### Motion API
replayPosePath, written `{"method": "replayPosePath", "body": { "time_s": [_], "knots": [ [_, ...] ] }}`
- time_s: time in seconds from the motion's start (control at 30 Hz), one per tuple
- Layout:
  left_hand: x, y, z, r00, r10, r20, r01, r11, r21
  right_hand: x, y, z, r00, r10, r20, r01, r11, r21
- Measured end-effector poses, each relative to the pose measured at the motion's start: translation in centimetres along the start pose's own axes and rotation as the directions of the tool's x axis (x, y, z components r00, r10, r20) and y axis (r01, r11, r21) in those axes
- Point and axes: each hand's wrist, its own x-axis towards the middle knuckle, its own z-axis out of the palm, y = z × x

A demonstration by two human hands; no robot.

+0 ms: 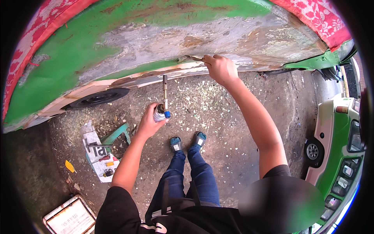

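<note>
My left hand (147, 124) is wrapped round the canister of a blowtorch (165, 91), which has a long metal nozzle and a blue knob. Its nozzle points toward the vehicle, apart from the panel; I cannot tell whether a flame burns. Farther up and to the right, my right hand (223, 70) grips a scraper (196, 59) by its handle. The scraper's tip meets the lower part of a green vehicle side (156, 41). Paint is gone over a broad stretch there, leaving grey and brownish patches. Green paint still covers the left part and a strip along the lower edge.
Paint flakes (202, 89) litter the ground around my feet. A teal stool (117, 134) and a printed sheet (93, 138) with small items lie at left. Red patterned cloth (317, 17) drapes the vehicle. Another green vehicle (331, 167) stands at right, a white framed panel (70, 216) at lower left.
</note>
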Motion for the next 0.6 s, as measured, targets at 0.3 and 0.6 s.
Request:
{"method": "replayPosePath", "body": {
  "time_s": [0.3, 0.6],
  "knots": [
    [1.5, 0.0, -0.2, 1.000, 0.017, 0.016, -0.017, 1.000, -0.012, 1.5, -0.9, 0.3, 0.997, -0.047, 0.063, 0.052, 0.996, -0.079],
    [2.1, -0.6, -0.6, 0.999, -0.015, 0.039, 0.016, 1.000, -0.008, 2.4, -3.5, -0.3, 0.963, -0.118, 0.242, 0.189, 0.937, -0.294]
  ]
}}
